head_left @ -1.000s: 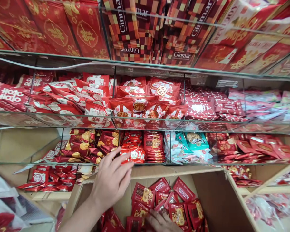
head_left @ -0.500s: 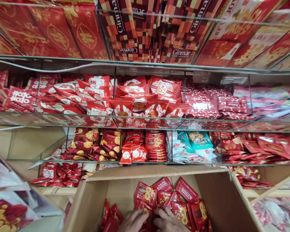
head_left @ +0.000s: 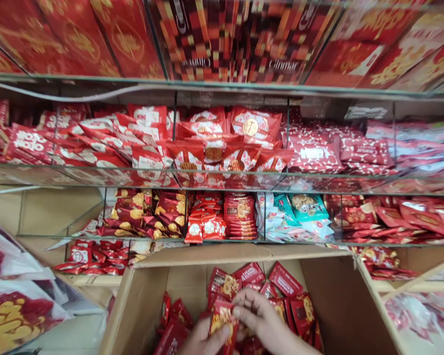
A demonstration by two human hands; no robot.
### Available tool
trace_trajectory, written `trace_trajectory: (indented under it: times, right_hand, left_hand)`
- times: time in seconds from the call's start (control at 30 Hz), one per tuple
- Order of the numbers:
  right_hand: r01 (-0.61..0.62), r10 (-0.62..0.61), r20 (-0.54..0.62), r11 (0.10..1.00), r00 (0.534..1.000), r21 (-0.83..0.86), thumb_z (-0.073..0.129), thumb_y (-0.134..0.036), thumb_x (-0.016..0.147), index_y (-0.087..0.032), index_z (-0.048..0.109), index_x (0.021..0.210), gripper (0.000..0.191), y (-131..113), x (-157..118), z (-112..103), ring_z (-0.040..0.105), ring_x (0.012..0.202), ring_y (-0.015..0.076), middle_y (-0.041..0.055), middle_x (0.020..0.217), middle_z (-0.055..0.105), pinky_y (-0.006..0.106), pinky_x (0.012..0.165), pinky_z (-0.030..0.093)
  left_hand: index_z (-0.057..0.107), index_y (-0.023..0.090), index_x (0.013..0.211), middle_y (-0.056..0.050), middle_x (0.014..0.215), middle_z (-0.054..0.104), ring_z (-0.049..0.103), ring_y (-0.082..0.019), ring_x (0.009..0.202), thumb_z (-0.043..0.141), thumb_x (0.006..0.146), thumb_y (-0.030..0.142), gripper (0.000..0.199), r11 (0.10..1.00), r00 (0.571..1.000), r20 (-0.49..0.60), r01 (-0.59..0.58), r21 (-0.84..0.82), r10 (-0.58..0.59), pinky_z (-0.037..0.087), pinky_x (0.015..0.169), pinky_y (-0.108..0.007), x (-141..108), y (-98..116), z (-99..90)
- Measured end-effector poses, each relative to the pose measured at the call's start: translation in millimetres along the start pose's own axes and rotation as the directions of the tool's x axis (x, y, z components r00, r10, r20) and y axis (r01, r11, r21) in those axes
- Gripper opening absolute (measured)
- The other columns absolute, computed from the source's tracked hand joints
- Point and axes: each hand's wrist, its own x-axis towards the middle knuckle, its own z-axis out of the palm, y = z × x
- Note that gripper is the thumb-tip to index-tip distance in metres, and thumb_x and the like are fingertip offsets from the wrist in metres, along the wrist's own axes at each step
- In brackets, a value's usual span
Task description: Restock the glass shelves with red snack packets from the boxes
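Inside the cardboard box point(head_left: 129, 301), my left hand point(head_left: 205, 340) grips a red cookie packet point(head_left: 225, 315), its thumb lying across the printed cookie picture. My right hand point(head_left: 261, 315) is at that packet's upper right edge, fingers curled and thumb against it. Part of what lies under the right fingers is hidden. More red packets lie around both hands: a caramel almond packet point(head_left: 285, 278) behind them, a cookie packet point(head_left: 303, 313) at the right and a plain red-backed packet point(head_left: 171, 337) at the left.
Beyond the box rise glass shelves point(head_left: 222, 181) filled with wrapped snacks. Teal cookie packets point(head_left: 308, 207) and a stack of red packets point(head_left: 240, 214) sit on the lower shelf. Clear-wrapped bags point(head_left: 15, 310) stand left of the box. A white cable point(head_left: 96, 96) runs along the upper shelf.
My hands have risen from among the packets, with one packet now lifted and gripped between them. The view has tilted slightly, so the shelves appear a little higher.
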Motion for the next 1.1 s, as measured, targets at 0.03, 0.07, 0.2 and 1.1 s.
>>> trace_trajectory:
  times: [0.03,0.07,0.2,1.1]
  right_hand:
    - [-0.023,0.025,-0.033,0.998,0.999,0.061,0.061,-0.043,0.068,-0.017,0.051,0.077,0.029,-2.8,-1.1,1.1,0.045,0.053,0.0079,-0.0047,0.062,0.049,0.02,0.051,0.037]
    - [-0.043,0.049,-0.055,0.994,0.997,0.105,0.063,-0.042,0.066,-0.017,0.053,0.08,0.03,-5.7,-2.1,1.6,0.047,0.055,0.0085,-0.0041,0.063,0.052,0.021,0.053,0.038]
    - [-0.098,0.11,-0.057,0.977,0.992,0.191,0.066,-0.04,0.064,-0.016,0.056,0.074,0.028,-12.9,-3.4,2.6,0.05,0.051,0.0087,-0.004,0.059,0.056,0.022,0.054,0.039]
    - [-0.127,0.169,-0.143,0.956,0.975,0.264,0.067,-0.037,0.064,-0.015,0.059,0.067,0.023,3.6,-5.9,-2.6,0.046,0.05,0.0066,-0.0034,0.059,0.056,0.02,0.052,0.037]
  left_hand:
    - [0.056,0.015,0.102,-0.008,0.094,0.066,0.063,-0.022,0.075,0.049,0.074,0.05,0.045,0.998,0.999,-0.035,0.017,-0.057,-0.019,0.046,0.073,-0.037,-4.0,5.3,3.0]
    - [0.053,0.016,0.104,-0.008,0.091,0.066,0.063,-0.021,0.071,0.048,0.076,0.047,0.042,0.993,0.998,-0.062,0.024,-0.118,-0.032,0.047,0.071,-0.037,-6.7,9.0,4.9]
    - [0.047,0.018,0.109,-0.007,0.091,0.065,0.063,-0.018,0.071,0.056,0.075,0.032,0.038,0.971,1.0,-0.022,-0.009,-0.24,0.004,0.046,0.073,-0.036,-8.8,10.8,3.4]
    - [0.056,0.016,0.107,-0.006,0.104,0.064,0.055,-0.021,0.099,0.048,0.08,0.038,0.036,0.966,0.961,-0.275,-0.092,-0.241,0.023,0.038,0.09,-0.034,-1.9,8.9,-18.3]
